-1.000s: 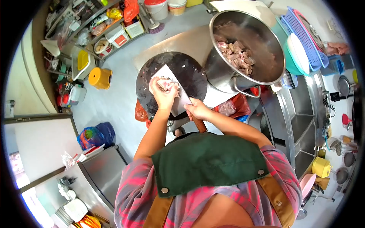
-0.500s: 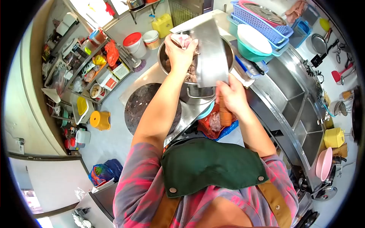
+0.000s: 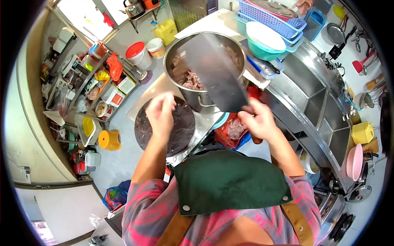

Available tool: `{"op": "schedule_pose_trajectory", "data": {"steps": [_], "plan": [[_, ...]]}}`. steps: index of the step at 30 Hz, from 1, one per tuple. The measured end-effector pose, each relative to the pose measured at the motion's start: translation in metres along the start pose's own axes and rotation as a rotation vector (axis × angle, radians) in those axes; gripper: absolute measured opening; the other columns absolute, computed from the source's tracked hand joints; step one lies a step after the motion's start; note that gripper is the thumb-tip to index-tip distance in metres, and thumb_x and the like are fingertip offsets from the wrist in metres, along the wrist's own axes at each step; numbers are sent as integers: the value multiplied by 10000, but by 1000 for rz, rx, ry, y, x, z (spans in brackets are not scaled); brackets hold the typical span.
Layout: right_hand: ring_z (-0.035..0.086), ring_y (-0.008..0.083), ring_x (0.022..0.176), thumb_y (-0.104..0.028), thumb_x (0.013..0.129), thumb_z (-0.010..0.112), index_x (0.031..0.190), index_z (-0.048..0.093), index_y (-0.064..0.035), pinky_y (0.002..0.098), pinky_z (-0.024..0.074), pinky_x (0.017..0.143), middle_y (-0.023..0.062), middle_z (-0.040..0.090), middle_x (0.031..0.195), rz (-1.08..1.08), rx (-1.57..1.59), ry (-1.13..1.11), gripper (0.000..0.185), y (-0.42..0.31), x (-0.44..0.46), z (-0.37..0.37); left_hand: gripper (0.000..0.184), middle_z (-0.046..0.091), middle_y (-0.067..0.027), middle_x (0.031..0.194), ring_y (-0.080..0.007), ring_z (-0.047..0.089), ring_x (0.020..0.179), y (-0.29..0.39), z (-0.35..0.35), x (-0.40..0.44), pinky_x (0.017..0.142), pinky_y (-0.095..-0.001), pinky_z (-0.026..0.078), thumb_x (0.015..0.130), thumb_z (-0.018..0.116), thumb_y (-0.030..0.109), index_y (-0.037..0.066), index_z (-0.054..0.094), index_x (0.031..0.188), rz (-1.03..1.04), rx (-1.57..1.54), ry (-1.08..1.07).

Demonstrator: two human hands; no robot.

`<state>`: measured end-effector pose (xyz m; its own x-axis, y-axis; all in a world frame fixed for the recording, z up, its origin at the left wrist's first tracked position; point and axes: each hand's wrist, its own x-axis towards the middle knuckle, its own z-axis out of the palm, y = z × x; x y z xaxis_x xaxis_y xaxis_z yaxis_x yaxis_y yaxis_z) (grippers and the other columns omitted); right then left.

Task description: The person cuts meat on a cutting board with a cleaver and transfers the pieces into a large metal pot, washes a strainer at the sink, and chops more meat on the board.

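Observation:
In my right hand [image 3: 257, 119] is a wide cleaver [image 3: 211, 69], gripped by its wooden handle. Its blade is smeared by motion and slants across the front of a big steel pot [image 3: 197, 96]. Chopped raw meat [image 3: 193, 81] lies inside the pot, partly hidden by the blade. My left hand [image 3: 161, 115] is above the round dark chopping board [image 3: 182, 129], its fingers curled in and nothing seen in them. Small scraps dot the board.
A red bag [image 3: 230, 135] with a clear plastic bag sits below the counter edge. Right of the pot are a teal bowl [image 3: 262, 50], stacked blue baskets [image 3: 271, 16] and a steel sink [image 3: 305, 82]. A yellow stool [image 3: 109, 140] stands on the floor at left.
My left hand let go of meat at the pot and came back over the board. The cleaver swung left and down from its raised tilt, still in my right hand.

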<state>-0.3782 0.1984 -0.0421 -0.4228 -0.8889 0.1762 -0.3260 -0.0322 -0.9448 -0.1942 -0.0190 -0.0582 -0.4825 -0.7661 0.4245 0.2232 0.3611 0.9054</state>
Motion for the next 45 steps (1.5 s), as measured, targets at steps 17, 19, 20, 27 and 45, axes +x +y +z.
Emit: {"op": "schedule_pose_trajectory", "data": {"steps": [17,19,20,27,45], "plan": [[553,334,951,-209,776,626,1066,581,-57,404,454,835,141,580,1004,-81,-524,-353,330,108,57,213,95,536,-12,686,-115,504,521,-215,-154,-81,492,-267,467,816,535,46,75,515,904,-931,-450,329],[564,320,953,-228,787,625,1097,575,-64,389,464,816,149,572,1020,74,-520,-239,354,102,48,187,138,533,-9,722,-101,472,547,-228,-161,-82,520,-277,465,820,526,37,77,527,952,-903,-391,291],[582,301,928,-224,792,625,1088,575,-47,379,474,785,146,576,1003,169,-510,-198,349,111,40,178,147,571,-24,790,-124,538,632,-239,-168,-87,556,-278,481,837,526,53,75,538,982,-901,-331,263],[574,322,929,-137,775,649,1058,585,-18,363,469,796,151,586,1011,279,-533,-108,314,133,-27,153,262,631,-115,818,-202,628,660,-228,-183,-70,579,-276,521,886,551,244,-3,552,974,-1086,-23,10],[618,251,685,-108,759,653,782,609,-27,335,478,600,101,622,766,180,-247,-548,95,189,-64,183,359,639,-191,952,-345,601,941,-152,-327,-445,842,-412,471,765,623,331,17,613,940,-1375,1170,235]]}}
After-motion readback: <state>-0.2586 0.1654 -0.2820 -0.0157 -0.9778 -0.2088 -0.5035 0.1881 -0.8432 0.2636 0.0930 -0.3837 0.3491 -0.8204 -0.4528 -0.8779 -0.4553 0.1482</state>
